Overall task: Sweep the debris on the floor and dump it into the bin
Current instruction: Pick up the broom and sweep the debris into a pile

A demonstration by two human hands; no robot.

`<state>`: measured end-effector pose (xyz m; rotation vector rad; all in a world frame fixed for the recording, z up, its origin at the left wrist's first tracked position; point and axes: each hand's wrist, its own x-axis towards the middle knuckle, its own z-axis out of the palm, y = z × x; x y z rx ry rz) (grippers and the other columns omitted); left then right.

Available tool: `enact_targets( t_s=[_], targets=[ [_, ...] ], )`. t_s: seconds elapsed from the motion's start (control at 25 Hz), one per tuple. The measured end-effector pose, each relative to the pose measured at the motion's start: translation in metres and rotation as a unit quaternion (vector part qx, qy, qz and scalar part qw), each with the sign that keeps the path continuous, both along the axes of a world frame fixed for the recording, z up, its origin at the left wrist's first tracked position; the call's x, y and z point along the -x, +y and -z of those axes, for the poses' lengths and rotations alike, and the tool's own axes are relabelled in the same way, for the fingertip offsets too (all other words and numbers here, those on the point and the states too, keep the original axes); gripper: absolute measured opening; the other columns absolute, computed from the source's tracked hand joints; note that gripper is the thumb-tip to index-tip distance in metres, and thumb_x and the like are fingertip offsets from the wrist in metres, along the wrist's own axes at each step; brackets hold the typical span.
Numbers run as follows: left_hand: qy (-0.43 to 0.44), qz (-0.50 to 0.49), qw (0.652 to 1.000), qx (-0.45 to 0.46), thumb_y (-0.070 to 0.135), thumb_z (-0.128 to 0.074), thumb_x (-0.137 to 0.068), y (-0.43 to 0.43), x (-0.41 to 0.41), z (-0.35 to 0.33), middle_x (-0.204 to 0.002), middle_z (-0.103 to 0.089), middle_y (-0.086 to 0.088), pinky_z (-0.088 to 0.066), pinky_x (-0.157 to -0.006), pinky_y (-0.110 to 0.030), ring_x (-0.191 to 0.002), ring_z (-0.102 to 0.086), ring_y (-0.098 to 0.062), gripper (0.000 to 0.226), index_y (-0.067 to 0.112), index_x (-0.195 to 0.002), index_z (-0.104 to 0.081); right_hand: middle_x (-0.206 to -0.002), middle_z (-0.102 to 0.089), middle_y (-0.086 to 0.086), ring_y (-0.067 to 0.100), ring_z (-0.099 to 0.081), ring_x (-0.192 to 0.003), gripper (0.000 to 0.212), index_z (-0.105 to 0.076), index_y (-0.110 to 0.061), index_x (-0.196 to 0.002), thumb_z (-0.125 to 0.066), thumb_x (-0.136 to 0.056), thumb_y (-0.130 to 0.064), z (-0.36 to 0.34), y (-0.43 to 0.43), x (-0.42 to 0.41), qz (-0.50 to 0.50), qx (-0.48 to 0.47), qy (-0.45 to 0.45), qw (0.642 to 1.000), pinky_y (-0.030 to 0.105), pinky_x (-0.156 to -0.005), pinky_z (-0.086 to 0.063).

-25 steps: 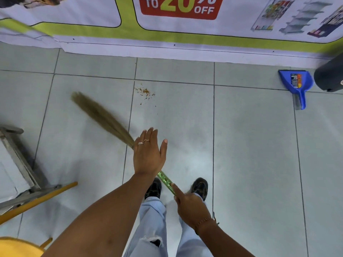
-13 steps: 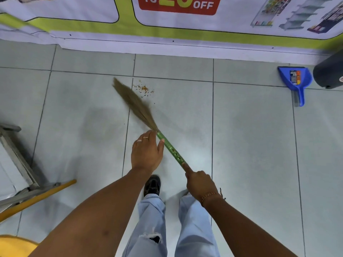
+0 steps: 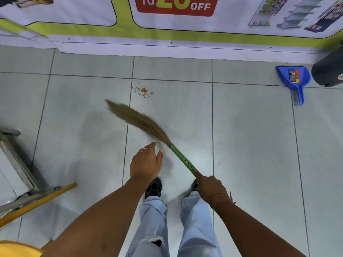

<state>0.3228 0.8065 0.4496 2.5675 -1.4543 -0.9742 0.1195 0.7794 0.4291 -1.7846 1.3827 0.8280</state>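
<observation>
The pale tiled floor (image 3: 250,145) lies open to the right and ahead, bounded at the far edge by a banner (image 3: 167,25) along the wall; on the left a metal frame (image 3: 16,160) and a yellow stick (image 3: 37,203) crowd the edge, and a yellow object (image 3: 16,249) sits at the lower left corner; one broom (image 3: 148,130), one blue dustpan (image 3: 295,78) and one dark bin (image 3: 328,71) show, the dustpan just beside the bin at the far right by the wall; one small scatter of debris (image 3: 142,90) lies on the tile ahead, near a grout line, just beyond the bristle tip and apart from it; the right hand (image 3: 209,186) is wrapped around the green handle with the forefinger laid along it; the left hand (image 3: 146,162) hangs loose with fingers curled and slightly parted, off the handle; half a second ago the bristles stood steeper, right beside the debris, and the left hand met the handle; now the bristles have swung back and lower, blurred.
</observation>
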Motion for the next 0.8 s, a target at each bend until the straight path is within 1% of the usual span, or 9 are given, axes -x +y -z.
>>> enact_targets(
  t_s=[0.12, 0.2, 0.32, 0.44, 0.56, 0.6, 0.68, 0.72, 0.8],
  targets=[
    [-0.005, -0.004, 1.0, 0.009, 0.036, -0.037, -0.095, 0.003, -0.002, -0.003, -0.13, -0.056, -0.016, -0.044, -0.096, -0.039, -0.119, -0.052, -0.031, 0.047, 0.008, -0.133, -0.04, -0.109, -0.061, 0.018, 0.036, -0.06, -0.097, 0.051, -0.031, -0.036, -0.141, -0.033, -0.094, -0.016, 0.005, -0.009, -0.019, 0.008, 0.026, -0.015, 1.0, 0.034, -0.076, -0.047],
    [-0.007, -0.008, 1.0, 0.015, 0.035, -0.037, -0.095, 0.004, -0.005, -0.006, -0.131, -0.055, -0.017, -0.043, -0.097, -0.039, -0.119, -0.051, -0.031, 0.047, 0.008, -0.133, -0.04, -0.106, -0.062, 0.018, 0.035, -0.058, -0.084, 0.051, -0.033, -0.034, -0.14, -0.033, -0.093, -0.014, 0.006, -0.012, -0.031, 0.022, 0.037, -0.022, 0.999, 0.033, -0.069, -0.043],
    [-0.014, -0.02, 1.0, 0.019, 0.035, -0.038, -0.095, 0.007, -0.013, -0.01, -0.131, -0.055, -0.018, -0.043, -0.097, -0.04, -0.119, -0.051, -0.033, 0.046, 0.008, -0.133, -0.04, -0.097, -0.063, 0.016, 0.027, -0.046, -0.07, 0.051, -0.029, -0.033, -0.143, -0.033, -0.095, -0.015, -0.005, -0.007, -0.034, 0.023, 0.06, -0.034, 0.997, 0.029, -0.065, -0.038],
    [-0.026, -0.024, 0.999, 0.041, 0.033, -0.041, -0.094, 0.013, -0.018, -0.012, -0.126, -0.058, -0.02, -0.046, -0.094, -0.041, -0.116, -0.054, -0.035, 0.045, 0.005, -0.129, -0.044, -0.08, -0.052, 0.007, 0.021, -0.044, -0.062, 0.055, -0.019, -0.035, -0.147, -0.033, -0.098, -0.016, -0.025, 0.016, -0.02, 0.015, 0.075, -0.054, 0.996, 0.026, -0.058, -0.036],
    [-0.024, -0.018, 0.998, 0.054, 0.032, -0.043, -0.093, 0.017, -0.021, -0.014, -0.122, -0.06, -0.022, -0.048, -0.091, -0.043, -0.113, -0.056, -0.037, 0.044, 0.003, -0.126, -0.047, -0.083, -0.051, 0.002, 0.007, -0.038, -0.051, 0.052, -0.017, -0.035, -0.148, -0.031, -0.101, -0.018, -0.039, 0.035, -0.018, 0.088, 0.058, -0.09, 0.99, 0.015, -0.045, -0.03],
    [-0.023, -0.014, 0.998, 0.059, 0.031, -0.044, -0.093, 0.017, -0.022, -0.015, -0.121, -0.061, -0.023, -0.048, -0.091, -0.043, -0.112, -0.057, -0.037, 0.043, 0.003, -0.125, -0.048, -0.085, -0.054, 0.004, 0.007, -0.043, -0.053, 0.05, -0.019, -0.033, -0.148, -0.03, -0.101, -0.018, -0.041, 0.039, -0.02, 0.119, 0.052, -0.098, 0.987, 0.015, -0.048, -0.037],
    [-0.026, -0.011, 0.997, 0.076, 0.03, -0.046, -0.093, 0.016, -0.026, -0.014, -0.117, -0.063, -0.023, -0.049, -0.088, -0.043, -0.108, -0.059, -0.038, 0.042, 0.002, -0.123, -0.051, -0.094, -0.062, 0.01, 0.02, -0.059, -0.071, 0.045, -0.03, -0.028, -0.145, -0.032, -0.101, -0.018, -0.032, 0.042, -0.029, 0.2, 0.04, -0.096, 0.974, 0.03, -0.069, -0.05],
    [-0.03, -0.01, 0.996, 0.084, 0.03, -0.047, -0.092, 0.015, -0.029, -0.014, -0.115, -0.064, -0.023, -0.05, -0.087, -0.043, -0.107, -0.06, -0.039, 0.041, 0.001, -0.121, -0.052, -0.092, -0.063, 0.011, 0.026, -0.06, -0.077, 0.04, -0.04, -0.027, -0.139, -0.034, -0.1, -0.017, -0.022, 0.044, -0.034, 0.258, 0.022, -0.093, 0.961, 0.034, -0.077, -0.051],
    [-0.03, -0.012, 0.996, 0.087, 0.031, -0.047, -0.092, 0.016, -0.035, -0.012, -0.115, -0.064, -0.023, -0.049, -0.088, -0.043, -0.108, -0.059, -0.038, 0.041, 0.002, -0.121, -0.052, -0.075, -0.056, 0.006, 0.027, -0.054, -0.074, 0.033, -0.056, -0.03, -0.121, -0.035, -0.098, -0.018, -0.005, 0.048, -0.046, 0.355, -0.028, -0.082, 0.931, 0.042, -0.082, -0.054]
  ],
)
